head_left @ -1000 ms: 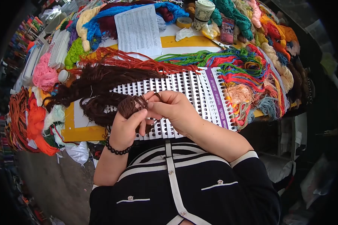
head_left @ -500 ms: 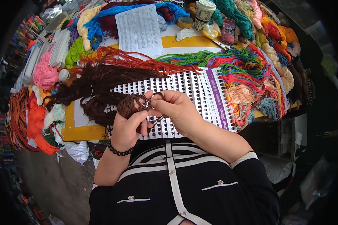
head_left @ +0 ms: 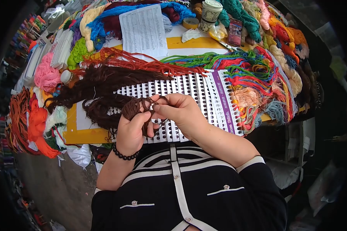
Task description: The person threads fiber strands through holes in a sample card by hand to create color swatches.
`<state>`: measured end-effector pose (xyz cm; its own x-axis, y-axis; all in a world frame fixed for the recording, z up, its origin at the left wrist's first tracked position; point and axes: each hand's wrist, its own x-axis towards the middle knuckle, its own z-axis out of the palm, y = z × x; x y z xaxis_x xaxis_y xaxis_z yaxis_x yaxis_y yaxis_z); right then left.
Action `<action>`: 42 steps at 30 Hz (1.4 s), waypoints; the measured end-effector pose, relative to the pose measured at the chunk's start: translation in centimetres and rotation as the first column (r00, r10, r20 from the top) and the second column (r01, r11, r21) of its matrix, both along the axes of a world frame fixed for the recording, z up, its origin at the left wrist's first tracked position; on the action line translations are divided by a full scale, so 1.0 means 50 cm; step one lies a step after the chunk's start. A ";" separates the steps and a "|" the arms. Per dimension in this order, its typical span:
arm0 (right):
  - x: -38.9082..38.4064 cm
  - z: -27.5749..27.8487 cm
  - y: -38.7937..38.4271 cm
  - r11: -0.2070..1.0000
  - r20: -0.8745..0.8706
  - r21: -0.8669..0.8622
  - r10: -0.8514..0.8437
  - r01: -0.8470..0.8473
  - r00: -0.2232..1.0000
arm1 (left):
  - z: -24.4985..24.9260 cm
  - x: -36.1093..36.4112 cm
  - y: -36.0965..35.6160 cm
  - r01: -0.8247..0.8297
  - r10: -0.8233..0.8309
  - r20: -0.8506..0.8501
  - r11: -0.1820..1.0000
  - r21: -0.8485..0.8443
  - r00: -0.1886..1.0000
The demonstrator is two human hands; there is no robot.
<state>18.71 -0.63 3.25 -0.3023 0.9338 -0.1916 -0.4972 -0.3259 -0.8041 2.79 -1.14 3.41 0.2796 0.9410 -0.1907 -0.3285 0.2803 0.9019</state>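
Note:
My left hand [head_left: 132,129] is wrapped round a bundle of dark brown thread [head_left: 132,109], thumb on top. My right hand [head_left: 177,111] pinches loose strands of the same thread between thumb and forefinger, close to the left fingertips. Below both hands lie white cards with rows of punched holes [head_left: 181,86], one bearing a purple strip [head_left: 224,101]. Long dark brown skeins [head_left: 104,82] stretch across the cards' left part, and rust-red strands [head_left: 150,63] lie along their far edge.
Multicoloured threads [head_left: 254,71] heap on the right. A printed sheet [head_left: 143,32], a paper cup [head_left: 209,15], a tape roll [head_left: 190,23], a phone [head_left: 234,32] and scissors [head_left: 228,46] lie at the back. Pink yarn [head_left: 47,75] and a small jar [head_left: 66,77] sit left.
Both hands have shifted only slightly, still on the brown thread. The left hand's fingers have moved a little around the bundle.

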 end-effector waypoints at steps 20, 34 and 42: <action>0.001 0.008 0.018 0.995 -0.003 -0.103 0.003 -0.003 1.000 | -0.013 -0.008 0.011 0.105 -0.117 0.093 0.987 0.122 0.989; -0.001 -0.015 0.015 0.999 0.024 -0.044 0.018 -0.017 1.000 | -0.021 0.000 0.009 0.025 -0.037 0.118 0.995 0.097 0.992; 0.003 -0.019 0.011 0.998 -0.006 -0.068 -0.012 0.012 1.000 | -0.017 -0.001 0.011 0.020 -0.029 0.080 0.994 0.107 0.996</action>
<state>18.85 -0.07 2.29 -0.2925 0.9221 -0.2533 -0.5064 -0.3740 -0.7770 2.74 -0.61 2.57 0.3132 0.9474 -0.0664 -0.3958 0.1938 0.8977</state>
